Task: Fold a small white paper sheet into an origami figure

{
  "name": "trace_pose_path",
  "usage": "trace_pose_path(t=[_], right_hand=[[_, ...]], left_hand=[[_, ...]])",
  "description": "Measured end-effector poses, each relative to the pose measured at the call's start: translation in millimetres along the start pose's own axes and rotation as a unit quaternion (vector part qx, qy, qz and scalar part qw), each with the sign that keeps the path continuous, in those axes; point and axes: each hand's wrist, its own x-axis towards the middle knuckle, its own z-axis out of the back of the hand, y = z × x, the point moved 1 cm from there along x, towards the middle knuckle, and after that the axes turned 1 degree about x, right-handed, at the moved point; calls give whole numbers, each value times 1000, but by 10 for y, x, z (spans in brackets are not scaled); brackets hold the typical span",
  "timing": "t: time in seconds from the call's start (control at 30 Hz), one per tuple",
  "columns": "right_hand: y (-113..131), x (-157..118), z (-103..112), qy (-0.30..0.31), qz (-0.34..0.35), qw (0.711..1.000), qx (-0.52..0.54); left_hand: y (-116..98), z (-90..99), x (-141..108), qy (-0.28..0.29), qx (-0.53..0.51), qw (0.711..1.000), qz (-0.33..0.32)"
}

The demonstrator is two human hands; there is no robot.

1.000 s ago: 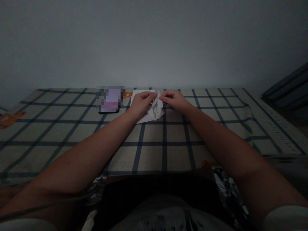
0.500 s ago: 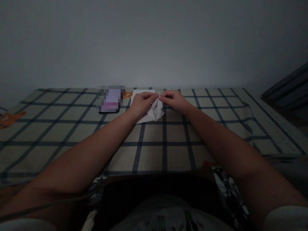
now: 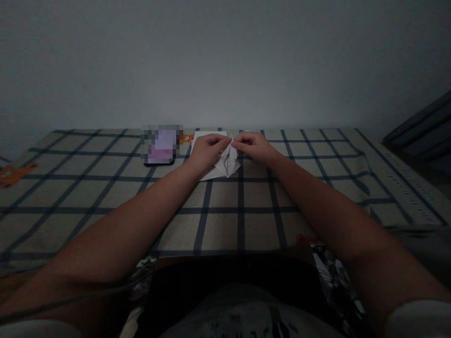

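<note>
Wall: plain, grey and dim (image 3: pixel 225 61); low light blurs fine detail.
Tablecloth: woven-looking cloth (image 3: pixel 225 230) with dark crossing stripes; an orange bear print (image 3: pixel 186 139) is partly covered beside the phone; lettering at the right is too faint to read.
Phone: upper part and left edge lost under pixelation; the lit screen (image 3: pixel 161 152) shows only lilac and pink blocks.
White sheet: flat on the cloth (image 3: pixel 210 134), partly hidden by the left hand.
Folded paper: white, creased, with layered pointed flaps fanning to a low tip (image 3: pixel 228 164); it stands between the hands, at the sheet's right side; its top is partly covered by fingers.
Left hand: thumb and fingertip closed on the paper's upper edge (image 3: pixel 207 151).
Right hand: fingertips pinched at the same peak (image 3: pixel 254 146); the other fingers curl, partly hidden.
Lap: black, shadowed; shiny crumpled material (image 3: pixel 334 277) at the right is unclear.
</note>
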Motion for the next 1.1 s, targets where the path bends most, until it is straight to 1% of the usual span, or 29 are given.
trace_pose_path(t=[0.1, 0.2, 0.33, 0.47, 0.7, 0.87, 1.1], right_hand=[[15, -4, -2, 2, 10, 1000, -4], [15, -4, -4, 5, 11, 1000, -7], [-10, -1, -8, 11, 12, 1000, -8], [-15, -2, -14, 10, 22, 1000, -13], [5, 4, -18, 7, 2, 1000, -21], [45, -4, -19, 18, 11, 999, -30], [61, -4, -30, 18, 22, 999, -35]], left_hand=[[18, 5, 11, -4, -1, 1000, -3], [32, 3, 22, 1, -7, 1000, 13], [37, -8, 33, 14, -33, 999, 27], [44, -15, 33, 12, -57, 998, 32], [23, -16, 16, -3, -21, 1000, 8], [-16, -15, 3, -22, 6, 1000, -13], [-51, -17, -23, -46, 45, 996, -65]])
